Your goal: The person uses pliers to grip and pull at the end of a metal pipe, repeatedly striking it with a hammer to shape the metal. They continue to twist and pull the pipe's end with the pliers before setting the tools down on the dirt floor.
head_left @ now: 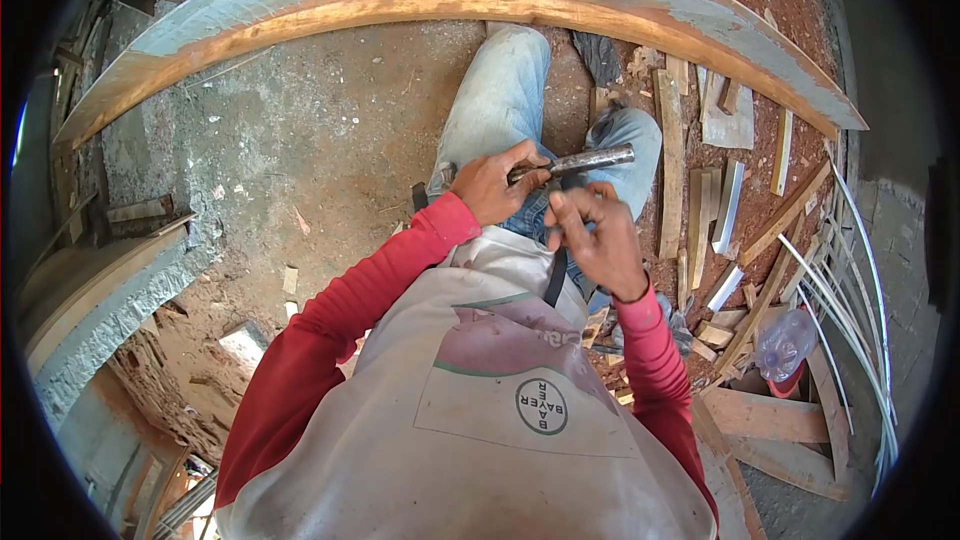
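A metal tool with a cylindrical shiny end (598,159) lies across above my lap, its far end pointing right. My left hand (496,183) is wrapped round its left end, thumb and fingers closed on it. Just below the tool, my right hand (602,238) has its fingers curled together in a pinch; whatever is between them is too small to make out. Beneath both hands are my jeans (497,90) and a pale apron (480,370) with printed lettering.
A long plank (440,2) with a grey-smeared face arches across the front. Wood offcuts (669,165) and metal pieces (728,205) lie on the right. Further right are white strips (850,315) and a clear plastic bottle (786,343). A cement-crusted board (120,295) stands left.
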Tool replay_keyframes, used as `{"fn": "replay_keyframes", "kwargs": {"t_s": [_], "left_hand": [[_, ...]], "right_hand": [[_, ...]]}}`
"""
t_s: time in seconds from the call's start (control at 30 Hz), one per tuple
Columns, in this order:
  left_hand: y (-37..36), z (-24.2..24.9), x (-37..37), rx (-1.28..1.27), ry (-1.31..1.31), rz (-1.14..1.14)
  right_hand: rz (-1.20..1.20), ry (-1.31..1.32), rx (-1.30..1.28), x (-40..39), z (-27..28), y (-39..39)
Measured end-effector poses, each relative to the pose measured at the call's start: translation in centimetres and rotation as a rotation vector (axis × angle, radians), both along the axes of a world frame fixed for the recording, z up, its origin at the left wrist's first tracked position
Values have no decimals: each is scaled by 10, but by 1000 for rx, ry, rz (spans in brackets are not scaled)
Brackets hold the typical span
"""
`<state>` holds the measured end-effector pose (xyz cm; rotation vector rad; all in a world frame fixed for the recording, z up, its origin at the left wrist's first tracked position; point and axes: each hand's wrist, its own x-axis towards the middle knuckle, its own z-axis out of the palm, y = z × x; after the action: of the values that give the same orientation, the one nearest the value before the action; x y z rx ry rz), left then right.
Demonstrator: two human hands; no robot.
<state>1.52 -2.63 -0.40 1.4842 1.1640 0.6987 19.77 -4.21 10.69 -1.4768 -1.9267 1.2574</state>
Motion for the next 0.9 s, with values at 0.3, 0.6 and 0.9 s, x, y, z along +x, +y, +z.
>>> {"fn": "replay_keyframes", "kwargs": {"t_s": [0.3, 0.6, 0.9], "left_hand": [[3, 5, -3, -69, 234, -104], [1, 8, -2, -59, 281, -159], [-5, -5, 2, 36, 219, -100]], "right_hand": [[-167, 409, -635, -14, -54, 83], [-271, 355, -930, 4, -109, 109], [-402, 338, -1221, 4, -131, 118]]}}
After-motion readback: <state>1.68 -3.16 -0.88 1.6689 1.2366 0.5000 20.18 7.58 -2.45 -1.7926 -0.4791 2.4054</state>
